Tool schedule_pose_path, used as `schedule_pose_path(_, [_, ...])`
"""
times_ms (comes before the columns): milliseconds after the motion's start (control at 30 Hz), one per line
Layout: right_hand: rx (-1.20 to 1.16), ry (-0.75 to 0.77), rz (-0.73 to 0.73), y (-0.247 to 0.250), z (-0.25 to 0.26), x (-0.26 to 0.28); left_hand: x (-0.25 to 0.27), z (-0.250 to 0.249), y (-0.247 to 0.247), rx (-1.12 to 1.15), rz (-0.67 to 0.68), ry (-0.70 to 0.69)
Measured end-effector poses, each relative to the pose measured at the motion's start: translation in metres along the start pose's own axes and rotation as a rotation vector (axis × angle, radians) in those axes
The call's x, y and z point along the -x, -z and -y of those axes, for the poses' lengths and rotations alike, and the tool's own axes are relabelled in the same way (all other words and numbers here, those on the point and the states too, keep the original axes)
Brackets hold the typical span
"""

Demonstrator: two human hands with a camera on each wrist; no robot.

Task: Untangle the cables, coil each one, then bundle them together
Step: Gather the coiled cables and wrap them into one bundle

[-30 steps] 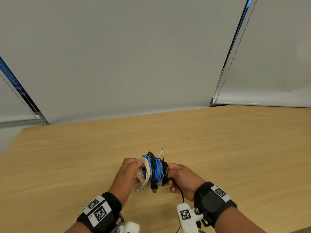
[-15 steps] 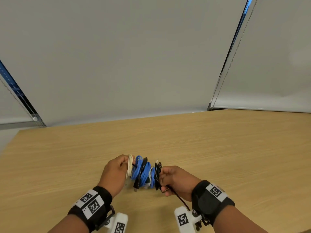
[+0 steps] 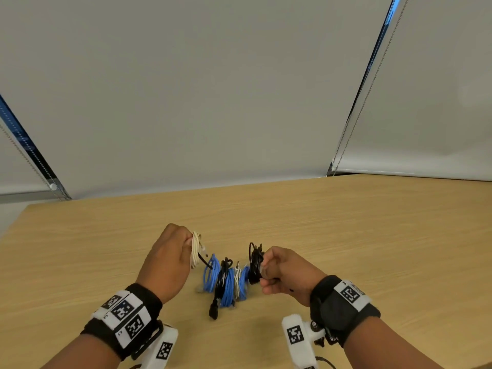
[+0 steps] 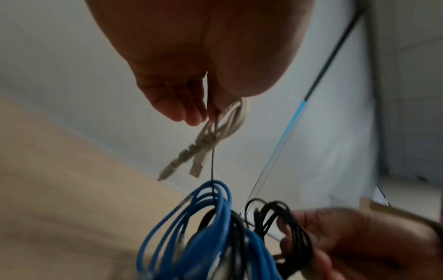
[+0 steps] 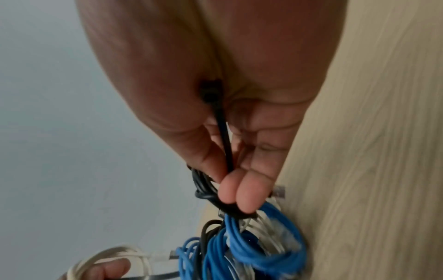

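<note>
Blue cable (image 3: 213,275) loops, mixed with black and white strands, hang between your hands just above the wooden table (image 3: 346,235); your left hand (image 3: 165,259), at nine o'clock of that bunch, pinches a white cable (image 3: 195,249) coil and a thin black strand; your right hand (image 3: 285,272), at three o'clock, curls its fingers round a black cable (image 3: 254,262) coil; grey blinds (image 3: 213,89) stand at twelve o'clock.
</note>
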State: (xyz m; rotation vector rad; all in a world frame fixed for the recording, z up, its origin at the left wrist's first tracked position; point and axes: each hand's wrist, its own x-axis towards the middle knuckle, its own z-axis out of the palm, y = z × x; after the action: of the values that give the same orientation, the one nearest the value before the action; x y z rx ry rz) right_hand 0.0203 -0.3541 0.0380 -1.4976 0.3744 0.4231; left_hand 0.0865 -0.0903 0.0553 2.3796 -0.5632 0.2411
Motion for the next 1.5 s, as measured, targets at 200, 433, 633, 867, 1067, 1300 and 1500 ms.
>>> schedule_pose_path(200, [-0.104, 0.09, 0.012, -0.013, 0.01, 0.0, -0.006, -0.01, 0.011, -0.226, 0.231, -0.093])
schedule_pose_path(433, [-0.029, 0.185, 0.028, -0.028, 0.007, -0.008, -0.005, -0.022, -0.008, 0.687, 0.165, 0.353])
schedule_pose_path(633, [-0.044, 0.159, -0.048, -0.026, -0.006, -0.019, 0.005, -0.018, -0.02, 0.871, 0.128, 0.406])
schedule_pose_path(867, [-0.013, 0.1, -0.058, -0.009, -0.021, -0.017, 0.012, -0.011, -0.028, 0.872, 0.132, 0.424])
schedule_pose_path(1067, [-0.163, 0.046, -0.138, 0.009, -0.044, -0.009, 0.014, -0.011, -0.034, 0.843, 0.133, 0.393])
schedule_pose_path(1300, [-0.505, 0.083, -0.051, 0.018, -0.058, 0.0, 0.018, -0.008, -0.039, 0.823, 0.137, 0.399])
schedule_pose_path(1500, [-0.353, 0.158, -0.177, 0.002, -0.049, -0.003, 0.019, -0.015, -0.045, 0.697, 0.163, 0.346])
